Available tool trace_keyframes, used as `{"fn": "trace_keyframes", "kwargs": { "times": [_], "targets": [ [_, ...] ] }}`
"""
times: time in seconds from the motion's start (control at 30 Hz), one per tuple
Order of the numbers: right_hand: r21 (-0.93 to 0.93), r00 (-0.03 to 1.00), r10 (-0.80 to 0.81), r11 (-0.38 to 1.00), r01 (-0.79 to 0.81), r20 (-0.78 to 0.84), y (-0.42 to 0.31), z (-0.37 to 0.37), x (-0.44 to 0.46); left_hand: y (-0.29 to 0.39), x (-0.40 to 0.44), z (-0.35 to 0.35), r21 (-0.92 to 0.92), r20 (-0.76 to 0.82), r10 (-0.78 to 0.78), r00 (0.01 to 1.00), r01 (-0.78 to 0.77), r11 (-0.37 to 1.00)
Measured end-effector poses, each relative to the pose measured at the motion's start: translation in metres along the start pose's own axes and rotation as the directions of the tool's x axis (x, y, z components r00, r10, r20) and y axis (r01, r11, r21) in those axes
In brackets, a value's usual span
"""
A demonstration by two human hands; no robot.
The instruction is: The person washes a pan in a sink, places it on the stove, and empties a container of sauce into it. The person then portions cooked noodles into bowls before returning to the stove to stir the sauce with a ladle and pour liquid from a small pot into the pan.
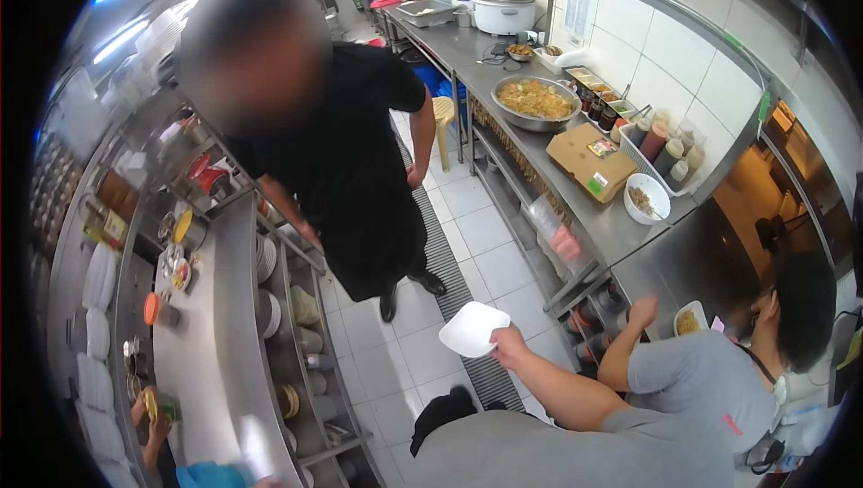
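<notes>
Head view: the right hand (509, 347) holds a plate (467, 328) above the floor (373, 371), grip narrow on its edge; left hand unseen. Carrying seems in hand; moving calls for clearing the person (333, 155).

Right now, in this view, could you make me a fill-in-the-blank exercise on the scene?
The camera wearer's ____ hand holds a white, rounded-square dish.
A flat brown cardboard box lies between a wide metal bowl and a round bowl coloured ____.
The short-sleeved shirt on the standing co-worker is coloured ____.

Missing words: right; white; black.
</notes>
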State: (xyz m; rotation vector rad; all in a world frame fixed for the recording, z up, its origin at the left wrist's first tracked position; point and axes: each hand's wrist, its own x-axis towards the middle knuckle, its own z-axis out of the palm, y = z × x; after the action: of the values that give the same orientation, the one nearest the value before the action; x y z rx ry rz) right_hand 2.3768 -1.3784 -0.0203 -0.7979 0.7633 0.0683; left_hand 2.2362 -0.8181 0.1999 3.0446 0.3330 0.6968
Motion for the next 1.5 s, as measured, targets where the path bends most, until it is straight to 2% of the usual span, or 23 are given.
{"fn": "trace_keyframes", "kwargs": {
  "times": [0.03,0.07,0.1,0.17,0.2,0.27,0.33,0.4,0.43,0.47,0.53,0.67,0.73,0.8,0.87,0.93,0.97,1.0,1.1,1.17,1.27,1.4,1.5],
  "targets": [
    [-0.090,0.997,-0.015,0.996,0.008,-0.071,-0.005,0.010,0.006,0.052,0.001,0.026,-0.246,0.070,0.044,0.997,-0.025,0.969],
    [-0.084,0.997,-0.023,0.996,0.016,-0.079,-0.014,0.017,0.013,0.062,-0.013,0.086,-0.598,0.324,-0.116,0.939,0.298,0.744],
    [-0.104,0.997,0.006,0.994,-0.014,-0.080,-0.021,0.022,0.020,0.106,-0.001,0.098,-0.497,0.050,0.266,0.963,-0.207,0.843],
    [-0.121,0.995,0.027,0.992,-0.038,-0.097,-0.035,0.023,0.037,0.184,0.039,0.116,-0.683,0.242,0.384,0.891,-0.125,0.720],
    [-0.161,0.994,-0.001,0.987,-0.016,-0.106,-0.044,0.019,0.044,0.207,0.059,0.142,-0.719,0.153,0.503,0.851,-0.253,0.648],
    [-0.204,0.991,-0.061,0.978,0.035,-0.122,-0.071,0.007,0.061,0.272,0.107,0.150,-0.773,0.183,0.533,0.826,-0.214,0.597],
    [-0.182,0.945,-0.163,0.977,0.114,-0.284,-0.095,-0.007,0.073,0.326,0.151,0.168,-0.856,0.101,0.715,0.692,-0.306,0.417],
    [-0.132,0.932,-0.210,0.975,0.178,-0.295,-0.118,-0.023,0.077,0.379,0.196,0.179,-0.884,0.055,0.786,0.615,-0.335,0.325],
    [-0.112,0.902,-0.218,0.975,0.190,-0.372,-0.122,-0.036,0.085,0.404,0.215,0.185,-0.902,0.015,0.832,0.554,-0.352,0.251],
    [-0.097,0.870,-0.223,0.975,0.201,-0.440,-0.133,-0.040,0.090,0.427,0.232,0.193,-0.902,0.017,0.832,0.554,-0.351,0.252],
    [-0.019,0.887,-0.239,0.967,0.252,-0.394,-0.152,-0.044,0.083,0.469,0.261,0.209,-0.909,-0.045,0.887,0.459,-0.387,0.155],
    [0.033,0.859,-0.147,0.982,0.187,-0.490,-0.168,-0.062,0.131,0.536,0.295,0.248,-0.908,0.047,0.885,0.464,-0.349,0.231],
    [0.061,0.864,-0.023,0.996,0.062,-0.502,-0.174,-0.068,0.163,0.557,0.312,0.268,-0.910,0.035,0.895,0.445,-0.357,0.213],
    [0.053,0.893,-0.041,0.996,0.073,-0.448,-0.205,-0.042,0.181,0.567,0.327,0.291,-0.894,0.117,0.860,0.496,-0.325,0.309],
    [-0.064,0.904,-0.133,0.991,0.117,-0.406,-0.218,-0.037,0.235,0.573,0.349,0.304,-0.891,0.121,0.854,0.506,-0.323,0.318],
    [-0.151,0.926,-0.086,0.988,0.032,-0.367,-0.256,-0.005,0.270,0.577,0.371,0.315,-0.881,0.227,0.731,0.644,-0.185,0.436],
    [-0.246,0.930,-0.114,0.969,0.027,-0.349,-0.279,0.017,0.284,0.577,0.381,0.322,-0.872,0.209,0.682,0.701,-0.183,0.455],
    [-0.341,0.935,-0.142,0.940,0.025,-0.324,-0.301,0.039,0.300,0.576,0.393,0.332,-0.872,0.213,0.686,0.696,-0.180,0.454],
    [-0.400,0.951,-0.182,0.914,0.070,-0.251,-0.349,0.094,0.358,0.580,0.435,0.356,-0.855,0.212,0.574,0.791,-0.134,0.501],
    [-0.341,0.956,-0.267,0.916,0.212,-0.122,-0.377,0.133,0.385,0.588,0.467,0.380,-0.848,0.239,0.561,0.792,-0.112,0.519],
    [-0.242,0.954,-0.283,0.937,0.252,-0.101,-0.419,0.183,0.416,0.602,0.529,0.419,-0.860,0.238,0.593,0.769,-0.117,0.497],
    [-0.045,0.943,-0.263,0.965,0.259,-0.203,-0.471,0.219,0.465,0.666,0.619,0.456,-0.859,0.132,0.703,0.699,-0.273,0.433],
    [-0.003,0.923,-0.297,0.952,0.306,-0.246,-0.527,0.243,0.490,0.726,0.678,0.470,-0.866,0.042,0.804,0.593,-0.380,0.326]
  ]
}}
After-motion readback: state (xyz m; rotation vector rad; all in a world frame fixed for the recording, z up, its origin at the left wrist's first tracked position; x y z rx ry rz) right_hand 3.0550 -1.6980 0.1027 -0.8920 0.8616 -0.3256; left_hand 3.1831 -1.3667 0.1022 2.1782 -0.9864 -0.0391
